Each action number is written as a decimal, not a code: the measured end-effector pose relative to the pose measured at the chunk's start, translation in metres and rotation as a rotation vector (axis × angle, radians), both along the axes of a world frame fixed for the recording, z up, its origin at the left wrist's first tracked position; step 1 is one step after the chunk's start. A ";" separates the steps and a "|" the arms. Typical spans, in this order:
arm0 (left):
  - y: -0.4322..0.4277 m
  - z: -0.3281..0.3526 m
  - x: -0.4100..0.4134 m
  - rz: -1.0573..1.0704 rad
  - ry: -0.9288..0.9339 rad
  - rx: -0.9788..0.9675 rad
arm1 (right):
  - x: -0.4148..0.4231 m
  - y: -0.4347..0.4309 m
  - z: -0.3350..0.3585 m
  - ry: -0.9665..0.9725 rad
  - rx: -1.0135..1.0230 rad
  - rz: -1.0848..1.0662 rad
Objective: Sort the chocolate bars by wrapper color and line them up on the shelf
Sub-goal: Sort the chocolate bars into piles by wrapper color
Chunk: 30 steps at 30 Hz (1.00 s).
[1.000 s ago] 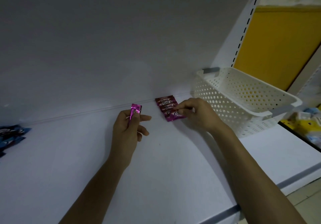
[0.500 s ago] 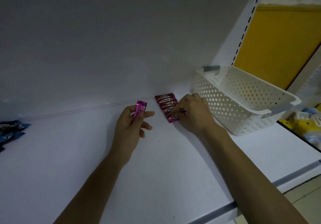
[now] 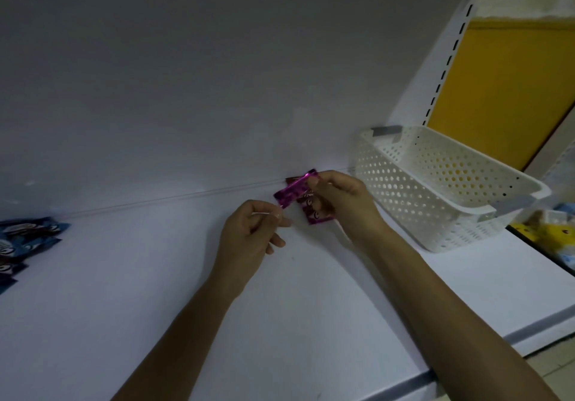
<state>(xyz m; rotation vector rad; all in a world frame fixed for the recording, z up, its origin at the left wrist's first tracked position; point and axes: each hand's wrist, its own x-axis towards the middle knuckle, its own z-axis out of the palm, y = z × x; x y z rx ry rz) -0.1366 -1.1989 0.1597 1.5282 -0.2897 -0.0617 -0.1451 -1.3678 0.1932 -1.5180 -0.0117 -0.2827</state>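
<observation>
Left hand (image 3: 252, 235) pinches pink bar (image 3: 294, 189) at its lower end, right hand (image 3: 345, 201) pinches the upper end; both forearms stretched forward, converging.

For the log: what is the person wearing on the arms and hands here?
No gloves on the left hand or right hand. The left forearm and right forearm are bare to the frame edge; no sleeve, watch, ring or bracelet shows.

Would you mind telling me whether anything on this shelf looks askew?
The blue bars at the far left lie fanned at differing angles, not in a neat row. The magenta bar is tilted only because the left hand and right hand pinch its ends.
</observation>
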 end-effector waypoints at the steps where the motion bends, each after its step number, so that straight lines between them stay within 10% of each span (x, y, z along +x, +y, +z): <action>1: 0.000 0.000 0.000 0.007 0.000 -0.005 | 0.001 -0.004 0.003 0.031 0.062 -0.015; 18: 0.001 -0.001 0.000 0.032 -0.026 -0.040 | 0.000 -0.019 0.002 0.009 0.059 0.008; 30: -0.001 -0.004 0.002 0.038 -0.054 0.012 | -0.009 -0.059 -0.023 0.041 -0.964 -0.057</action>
